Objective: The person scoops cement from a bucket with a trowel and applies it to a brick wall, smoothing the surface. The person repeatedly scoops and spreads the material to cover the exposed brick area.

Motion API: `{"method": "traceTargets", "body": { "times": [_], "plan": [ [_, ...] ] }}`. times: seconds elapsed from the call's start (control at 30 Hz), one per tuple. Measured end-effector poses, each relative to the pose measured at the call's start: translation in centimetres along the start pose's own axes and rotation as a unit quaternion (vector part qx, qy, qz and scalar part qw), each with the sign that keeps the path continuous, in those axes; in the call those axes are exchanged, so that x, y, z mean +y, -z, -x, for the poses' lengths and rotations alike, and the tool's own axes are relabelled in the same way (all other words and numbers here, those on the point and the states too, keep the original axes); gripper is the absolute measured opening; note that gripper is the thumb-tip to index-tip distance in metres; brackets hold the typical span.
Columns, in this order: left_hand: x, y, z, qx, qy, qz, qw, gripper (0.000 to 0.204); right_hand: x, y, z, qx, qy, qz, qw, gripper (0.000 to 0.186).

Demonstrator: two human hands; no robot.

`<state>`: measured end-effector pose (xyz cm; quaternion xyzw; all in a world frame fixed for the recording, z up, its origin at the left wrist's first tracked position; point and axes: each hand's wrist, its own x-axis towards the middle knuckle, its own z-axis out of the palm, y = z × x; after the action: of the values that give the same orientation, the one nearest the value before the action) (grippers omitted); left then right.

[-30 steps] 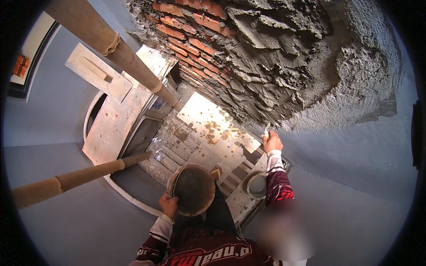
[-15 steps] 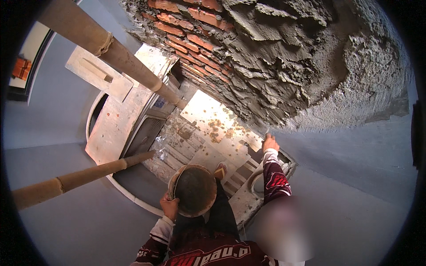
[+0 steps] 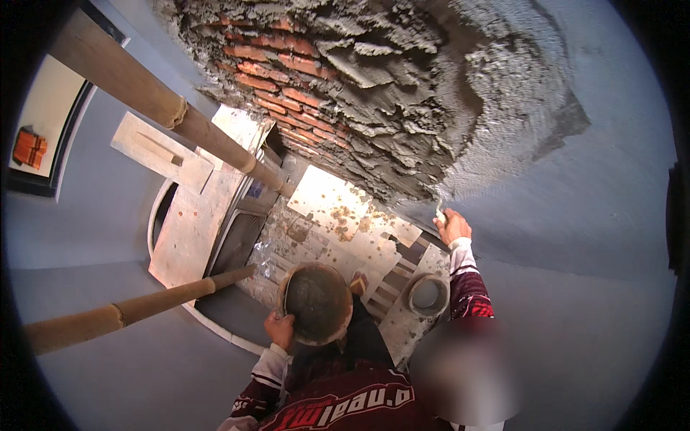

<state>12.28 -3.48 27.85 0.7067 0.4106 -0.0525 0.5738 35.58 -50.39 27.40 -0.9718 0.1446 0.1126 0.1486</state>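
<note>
My left hand grips the near-left rim of a round, mortar-stained bucket, which I hold in front of my body. Its dark inside faces up; how much mortar it holds is hard to tell. My right hand is stretched out to the wall, closed around the pale handle of a trowel. The trowel's blade is barely visible against the lower edge of the rough wet mortar. Left of that mortar, bare red bricks show; on its right lies a flatter, smoothed grey patch.
Bamboo poles cross the left side. A plank platform lies under my sandalled foot, with gaps between slats. A small bucket stands on it at the right. A wooden float-like board rests on a boarded stand.
The view has shifted, with the wall moving left. My right hand has drawn slightly nearer and turned, so the trowel handle now shows. The left hand still holds the bucket.
</note>
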Motion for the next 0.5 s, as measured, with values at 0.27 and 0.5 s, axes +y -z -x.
{"method": "traceTargets", "body": {
  "times": [0.27, 0.5],
  "plan": [
    [5.1, -2.5, -1.9, -0.001, -0.102, 0.052, 0.993, 0.026, -1.2, 4.4, 10.9, 0.059, 0.058, -0.103, 0.991, 0.04],
    [13.0, -3.2, -2.3, 0.027, -0.253, -0.116, 0.96, 0.035, -17.1, 0.9, 16.9, -0.196, 0.249, 0.057, 0.947, 0.035]
  ]
}}
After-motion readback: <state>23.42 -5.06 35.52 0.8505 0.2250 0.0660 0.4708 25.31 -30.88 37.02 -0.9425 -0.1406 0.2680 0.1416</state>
